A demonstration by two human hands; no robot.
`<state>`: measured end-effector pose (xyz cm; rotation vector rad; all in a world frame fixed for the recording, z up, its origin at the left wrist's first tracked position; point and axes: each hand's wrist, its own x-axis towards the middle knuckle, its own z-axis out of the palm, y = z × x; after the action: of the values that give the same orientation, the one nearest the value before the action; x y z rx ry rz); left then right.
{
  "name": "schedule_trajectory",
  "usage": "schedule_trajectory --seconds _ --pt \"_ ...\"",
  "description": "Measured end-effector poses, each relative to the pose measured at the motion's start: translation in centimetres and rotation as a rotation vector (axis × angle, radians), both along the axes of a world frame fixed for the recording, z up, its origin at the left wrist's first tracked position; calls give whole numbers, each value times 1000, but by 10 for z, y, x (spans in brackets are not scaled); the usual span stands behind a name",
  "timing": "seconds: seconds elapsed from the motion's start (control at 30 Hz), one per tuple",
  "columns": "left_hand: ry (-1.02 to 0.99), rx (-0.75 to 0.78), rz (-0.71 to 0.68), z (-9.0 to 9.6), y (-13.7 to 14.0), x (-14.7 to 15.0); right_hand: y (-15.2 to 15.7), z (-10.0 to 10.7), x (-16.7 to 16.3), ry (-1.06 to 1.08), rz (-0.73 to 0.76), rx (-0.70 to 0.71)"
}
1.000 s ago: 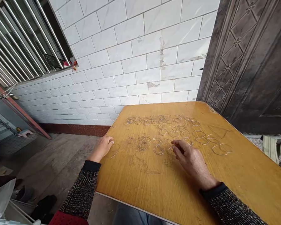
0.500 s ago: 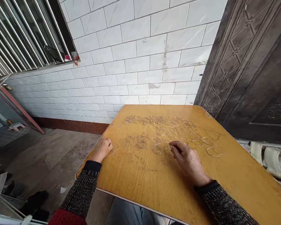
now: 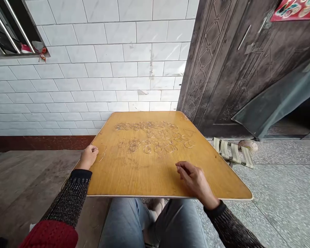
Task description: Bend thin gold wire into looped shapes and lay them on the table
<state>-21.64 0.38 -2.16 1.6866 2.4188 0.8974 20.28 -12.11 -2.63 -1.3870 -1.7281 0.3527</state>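
My left hand [image 3: 88,155] is closed at the left edge of the wooden table [image 3: 144,179], and a curved thin wire [image 3: 102,154] shows beside its fingers, seemingly running into them. My right hand [image 3: 192,177] hovers over the right front of the tabletop with thumb and fingers pinched together. Whatever may be between those fingertips is too small to see. Several rows of thin, copper-coloured wire loops [image 3: 147,147] lie across the middle and back of the table; one bundle [image 3: 134,145] looks denser than the others.
A white tiled wall [image 3: 98,79] stands behind the table, with a barred window [image 3: 12,27] at upper left. To the right are a dark carved door [image 3: 222,69], a grey-green curtain [image 3: 276,96] and a low strapped stool [image 3: 234,151]. My legs [image 3: 155,220] are under the front edge.
The view has swung to the right. My right hand has drawn back from the wire loops toward the table's front edge. The left hand stays closed at the left edge.
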Motion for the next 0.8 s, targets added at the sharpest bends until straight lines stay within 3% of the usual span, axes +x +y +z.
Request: schedule_trajectory --seconds 0.13,0.27,0.5,0.8 --pt "42 10 -25 -2 3 0 -30 -27 25 -164 -111 69" --pt "82 10 -20 3 0 5 -29 -43 27 -199 -243 167" --pt "145 -14 1 8 -3 13 -26 -52 17 -381 -442 369" --pt "133 -5 24 5 1 14 -26 -51 17 -436 -443 356"
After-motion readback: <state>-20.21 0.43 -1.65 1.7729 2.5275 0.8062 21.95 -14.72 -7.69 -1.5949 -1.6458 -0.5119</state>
